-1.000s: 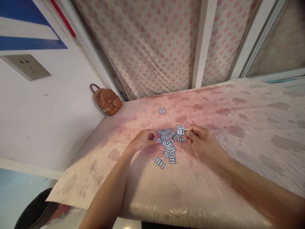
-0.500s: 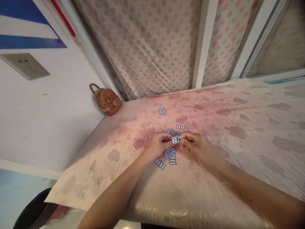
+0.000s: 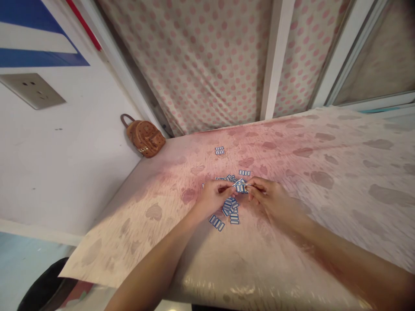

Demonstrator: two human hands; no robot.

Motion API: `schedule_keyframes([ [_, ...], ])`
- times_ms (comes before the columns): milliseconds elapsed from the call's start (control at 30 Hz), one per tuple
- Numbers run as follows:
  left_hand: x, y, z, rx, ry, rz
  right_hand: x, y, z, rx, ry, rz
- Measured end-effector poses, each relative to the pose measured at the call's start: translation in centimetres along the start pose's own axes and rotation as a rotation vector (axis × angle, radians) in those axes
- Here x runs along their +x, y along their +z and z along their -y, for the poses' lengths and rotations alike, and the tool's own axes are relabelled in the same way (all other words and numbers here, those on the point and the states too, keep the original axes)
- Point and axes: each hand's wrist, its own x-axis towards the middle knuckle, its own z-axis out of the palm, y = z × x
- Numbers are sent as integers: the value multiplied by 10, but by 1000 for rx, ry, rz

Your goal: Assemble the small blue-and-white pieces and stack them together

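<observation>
Between my two hands are small flat blue-and-white pieces (image 3: pixel 241 187), seemingly two overlapping at an angle, each marked with white rectangles in blue outlines. My left hand (image 3: pixel 214 194) pinches the left end between thumb and fingers. The right end is pinched by the fingertips of my right hand (image 3: pixel 269 194). Just below and behind the hands lies a loose pile of similar pieces (image 3: pixel 229 206), partly covered by them. One single piece (image 3: pixel 217 223) rests in front of the pile, and another (image 3: pixel 244 172) lies beyond it.
Farther back on the patterned tablecloth (image 3: pixel 181 268) sits a small neat group of the same pieces (image 3: pixel 219 150). A brown mini backpack (image 3: pixel 146 137) leans by the white wall (image 3: pixel 81 151) at the table's back left corner. A dotted curtain (image 3: pixel 207 65) hangs behind the table.
The held pieces have shifted: they now show a tilted piece overlapping another, where one nearly level piece was seen. Both hands stay in nearly the same place.
</observation>
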Motion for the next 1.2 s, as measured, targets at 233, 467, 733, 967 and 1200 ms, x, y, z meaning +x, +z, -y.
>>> schedule_keyframes([
  [233,2,3,4,-48,3,-52,0,0,-3,1,16,30],
  [467,5,3,20,-65,-46,-76,-1,1,1,9,-12,60],
  [733,3,6,13,18,-37,-62,1,1,-1,0,1,54],
  [967,-1,6,2,-31,-60,-30,0,0,-1,29,45,43],
  [1200,-2,5,-2,-23,-76,11,-1,1,2,66,52,32],
])
